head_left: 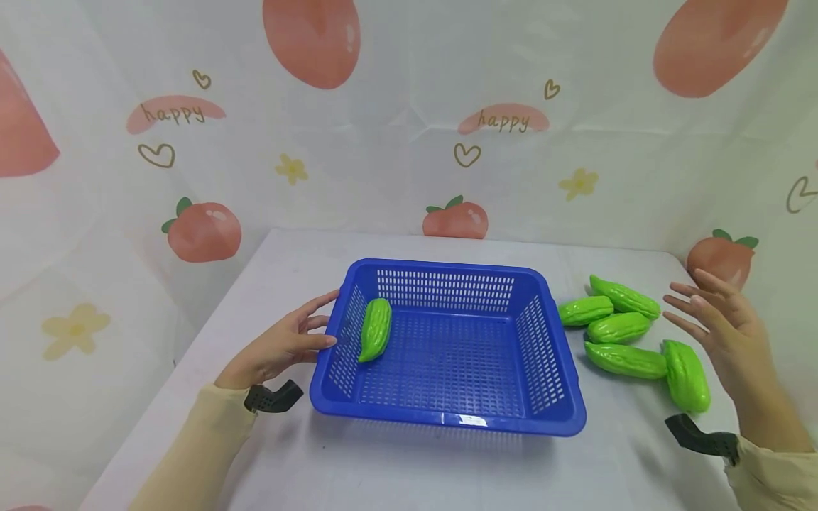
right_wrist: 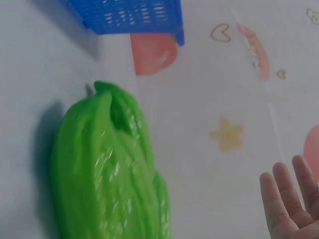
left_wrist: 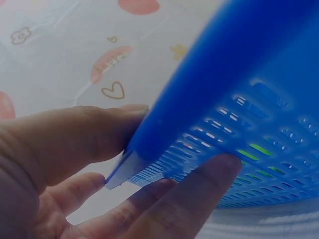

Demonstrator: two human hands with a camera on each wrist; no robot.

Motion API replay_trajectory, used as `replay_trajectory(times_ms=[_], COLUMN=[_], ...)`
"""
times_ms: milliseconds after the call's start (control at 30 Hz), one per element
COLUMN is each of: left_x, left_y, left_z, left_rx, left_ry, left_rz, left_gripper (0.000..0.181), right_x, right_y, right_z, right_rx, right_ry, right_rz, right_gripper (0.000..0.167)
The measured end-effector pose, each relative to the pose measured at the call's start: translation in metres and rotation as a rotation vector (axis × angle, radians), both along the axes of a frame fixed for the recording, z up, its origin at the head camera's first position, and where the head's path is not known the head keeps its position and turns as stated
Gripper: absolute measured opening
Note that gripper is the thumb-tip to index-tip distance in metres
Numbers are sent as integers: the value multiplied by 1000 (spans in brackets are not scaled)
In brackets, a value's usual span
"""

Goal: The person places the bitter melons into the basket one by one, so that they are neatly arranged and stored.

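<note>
Bitter melons [head_left: 625, 360]: five lying clustered on tabletop [head_left: 415, 479], just right of blue perforated basket [head_left: 409, 416]; sixth melon [head_left: 375, 330] resting inside, toward left side. Your left hand [head_left: 281, 348] is pinching basket's left rim between thumb and fingers. Your right hand [head_left: 731, 330] is hovering above tabletop near clustered melons, fingers standing spread apart.

Glossy green gourds [right_wrist: 99, 179], blue basket [right_wrist: 137, 20] at top — straight fingers [right_wrist: 273, 199], lower right
</note>
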State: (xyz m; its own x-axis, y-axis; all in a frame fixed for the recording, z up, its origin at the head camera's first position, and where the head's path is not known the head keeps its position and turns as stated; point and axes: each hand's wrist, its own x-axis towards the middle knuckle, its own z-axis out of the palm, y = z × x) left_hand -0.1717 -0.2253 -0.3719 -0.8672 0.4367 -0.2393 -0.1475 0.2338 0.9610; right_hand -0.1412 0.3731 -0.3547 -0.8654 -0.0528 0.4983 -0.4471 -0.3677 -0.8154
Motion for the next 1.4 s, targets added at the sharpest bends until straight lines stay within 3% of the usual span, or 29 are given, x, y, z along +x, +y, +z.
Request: replay_trajectory(times_ms=[267,467,633,800,900,1033,1133,1300,1400], left_x=[1,-1,0,1,1,1,1,1,1], left_y=[0,0,1,1,1,2,2,1,1], left_z=[1,1,2,3,3,3,4,3,3], left_rx=[5,-6,-7,-6,-17,-19,-14,-21,-23], left_ry=[-10,-3,-7,-9,-9,-11,-13,-9,-6], left_rz=[4,6,14,16,18,22,24,22,22], left_gripper=[86,86,86,87,87,88,88,88,87], right_x=[16,28,25,12,9,12,12,3,1], right_y=[22,39,68,112,123,116,114,134,140], right_z=[-21,-33,-57,-93,-102,-94,-93,-114,-120], right_rx=[41,66,122,252,410,721,839,862,897], right_ry=[-26,-95,-143,-279,-394,-520,-551,-553,-563], right_rz=[-90,-241,-328,-387,-428,-510,-526,-516,-521], right_gripper=[46,48,48,52,56,67,73,75,75])
